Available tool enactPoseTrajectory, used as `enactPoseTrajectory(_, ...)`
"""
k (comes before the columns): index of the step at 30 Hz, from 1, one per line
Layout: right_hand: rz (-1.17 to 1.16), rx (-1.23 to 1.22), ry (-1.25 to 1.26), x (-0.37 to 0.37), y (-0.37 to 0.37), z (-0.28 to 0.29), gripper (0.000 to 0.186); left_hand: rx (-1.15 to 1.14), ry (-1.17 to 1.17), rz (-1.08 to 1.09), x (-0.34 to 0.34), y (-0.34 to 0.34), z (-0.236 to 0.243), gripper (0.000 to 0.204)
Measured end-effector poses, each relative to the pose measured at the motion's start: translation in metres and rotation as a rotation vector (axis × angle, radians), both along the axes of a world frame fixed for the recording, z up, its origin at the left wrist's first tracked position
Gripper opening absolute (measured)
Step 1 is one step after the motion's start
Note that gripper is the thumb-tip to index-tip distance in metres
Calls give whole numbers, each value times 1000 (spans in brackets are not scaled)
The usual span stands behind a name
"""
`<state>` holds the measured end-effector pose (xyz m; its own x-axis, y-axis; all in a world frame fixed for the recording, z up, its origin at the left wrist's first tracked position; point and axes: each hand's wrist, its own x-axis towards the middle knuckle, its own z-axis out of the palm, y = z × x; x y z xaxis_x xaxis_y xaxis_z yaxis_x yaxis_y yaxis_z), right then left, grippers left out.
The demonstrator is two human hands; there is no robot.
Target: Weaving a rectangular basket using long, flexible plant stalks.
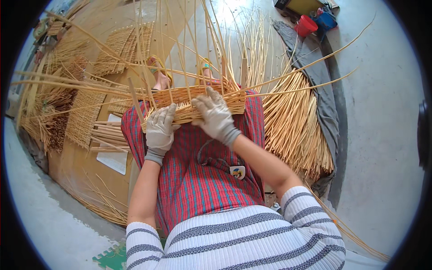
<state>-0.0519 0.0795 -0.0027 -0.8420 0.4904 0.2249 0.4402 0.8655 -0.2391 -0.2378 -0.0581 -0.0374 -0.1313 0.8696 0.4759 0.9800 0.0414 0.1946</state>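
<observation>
On my lap rests an oblong wicker basket (235, 105), partly woven, with low walls and long uprights rising out of its far side. My left hand (159, 129), in a whitish work glove with a grey cuff, is closed over the near wall toward the left end. Farther right, my gloved right hand (213, 113) grips the same near wall, its fingers bent over the top among the willow rods. Both palms hide part of the weave. Loose rod ends stick out left and right from the basket. Beneath it lies a red checked apron (193, 180) over my knees.
A big bundle of peeled willow rods (292, 126) lies on grey cloth (325, 119) to the right. Woven panels (85, 112) and more rods cover the board at left. A red bucket (306, 26) stands far right. Short sticks (110, 138) lie beside my left knee.
</observation>
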Motion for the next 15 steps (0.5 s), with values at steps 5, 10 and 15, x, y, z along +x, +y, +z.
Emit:
enactPoseTrajectory(5, -123, 155, -74, 42, 28, 19, 85, 410, -351, 192, -19, -5, 16, 53)
enactPoseTrajectory(10, -140, 361, -352, 36, 30, 9, 82, 244, -1624, 385, -68, 12, 14, 51)
enactPoseTrajectory(15, -221, 259, -598, 42, 13, 10, 64, 306, -1908, 151, -58, -10, -21, 75)
